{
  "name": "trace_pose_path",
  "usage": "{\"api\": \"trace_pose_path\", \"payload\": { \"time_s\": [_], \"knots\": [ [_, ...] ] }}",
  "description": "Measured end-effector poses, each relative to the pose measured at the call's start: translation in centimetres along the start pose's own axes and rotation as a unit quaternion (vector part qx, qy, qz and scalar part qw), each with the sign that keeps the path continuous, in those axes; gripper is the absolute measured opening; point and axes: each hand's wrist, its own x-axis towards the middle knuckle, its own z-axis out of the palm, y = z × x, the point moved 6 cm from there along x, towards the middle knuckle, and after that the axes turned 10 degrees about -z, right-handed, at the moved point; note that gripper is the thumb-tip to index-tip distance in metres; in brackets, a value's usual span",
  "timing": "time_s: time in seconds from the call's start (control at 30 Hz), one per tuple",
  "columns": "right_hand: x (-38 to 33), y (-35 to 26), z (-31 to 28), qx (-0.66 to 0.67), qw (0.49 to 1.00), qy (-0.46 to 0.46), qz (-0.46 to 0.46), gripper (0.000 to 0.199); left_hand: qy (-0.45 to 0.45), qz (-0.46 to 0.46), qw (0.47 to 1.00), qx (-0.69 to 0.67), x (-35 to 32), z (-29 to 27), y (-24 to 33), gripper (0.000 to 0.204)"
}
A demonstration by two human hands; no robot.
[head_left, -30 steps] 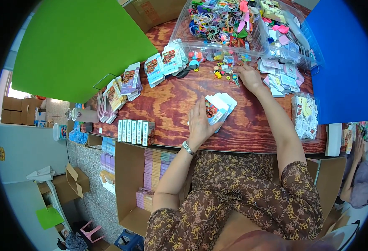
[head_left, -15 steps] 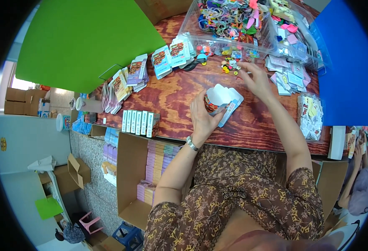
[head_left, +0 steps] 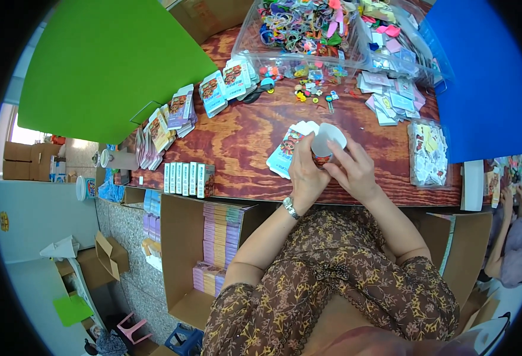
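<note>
A small paper carton (head_left: 326, 140), white inside and printed outside, stands tilted with its open end up between my hands. My left hand (head_left: 308, 172), a metal watch on its wrist, is wrapped round its left side. The fingers of my right hand (head_left: 356, 169) close on its right side and near rim. Whether anything lies inside the carton is hidden. Partly under my left hand, a few flat printed cartons (head_left: 283, 155) rest on the table. Beyond my hands lie small coloured trinkets (head_left: 307, 92) and a small blue-and-white trinket (head_left: 331, 102).
Clear bins of colourful trinkets (head_left: 308, 35) and small packets (head_left: 391, 47) stand at the back. Loose cards (head_left: 397, 98) and a tray of packets (head_left: 429, 154) are right. Flat carton stacks (head_left: 212, 95) and upright filled boxes (head_left: 184, 179) stand left. Cardboard boxes (head_left: 184, 249) sit below the edge.
My right hand has come back from the trinkets to the carton. The carton now faces more upward, and the flat cartons lie to its left. The view has shifted slightly.
</note>
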Motion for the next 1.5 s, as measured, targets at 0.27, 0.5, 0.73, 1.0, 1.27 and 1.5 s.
{"api": "trace_pose_path", "payload": {
  "time_s": [0.27,0.5,0.73,1.0,1.27,1.5],
  "knots": [
    [-2.7,3.1,-3.5,0.115,0.989,-0.080,0.038,0.032,-0.050,0.045,0.993,-0.100,-2.3,2.3,1.2,0.083],
    [-4.3,5.3,-4.5,0.149,0.978,-0.143,0.011,0.030,-0.128,0.121,0.967,-0.185,-4.2,2.9,0.0,0.066],
    [-4.0,5.5,-4.5,0.177,0.966,-0.186,-0.009,0.028,-0.167,0.178,0.950,-0.193,-3.7,1.9,-0.7,0.052],
    [-6.0,5.7,-2.4,0.208,0.944,-0.254,0.020,0.028,-0.257,0.165,0.946,-0.113,-4.3,2.4,-1.6,0.045],
    [-3.0,3.6,-3.5,0.208,0.959,-0.188,0.035,0.021,-0.214,0.088,0.957,-0.175,-2.1,1.0,0.1,0.041],
    [-2.5,3.9,-3.8,0.212,0.956,-0.171,0.112,0.014,-0.296,-0.110,0.832,-0.456,-2.6,1.2,-0.5,0.057]
  ]
}}
